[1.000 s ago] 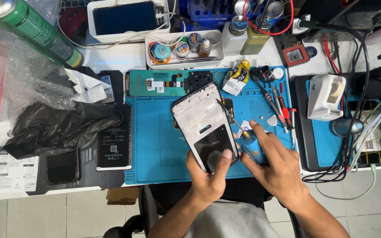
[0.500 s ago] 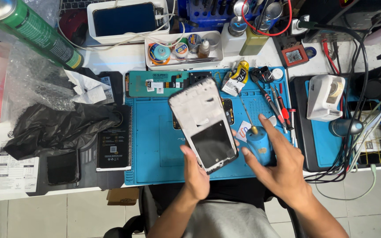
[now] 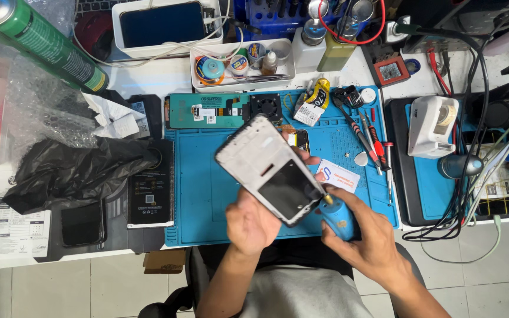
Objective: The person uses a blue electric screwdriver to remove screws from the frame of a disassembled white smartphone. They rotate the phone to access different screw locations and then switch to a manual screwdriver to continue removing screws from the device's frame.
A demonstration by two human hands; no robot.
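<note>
My left hand (image 3: 253, 224) holds a white phone frame (image 3: 271, 168) by its lower edge, tilted up above the blue work mat (image 3: 195, 194); a dark rectangular panel fills the frame's lower half. My right hand (image 3: 365, 238) grips a blue tool (image 3: 340, 217) with a yellowish tip, and that tip touches the frame's lower right corner. A white card (image 3: 338, 175) lies on the mat just right of the frame.
Screwdrivers and tweezers (image 3: 369, 138) lie on the mat's right side, a phone part (image 3: 207, 111) along its top. A black bag (image 3: 72, 171), a dark battery (image 3: 150, 191) and a green can (image 3: 39, 41) sit left. A white tray (image 3: 240, 65) stands behind; cables (image 3: 472, 176) crowd the right.
The frame rose off the mat and now tilts in my left hand. My right hand left the mat, took the blue tool and brought its tip to the frame's corner.
</note>
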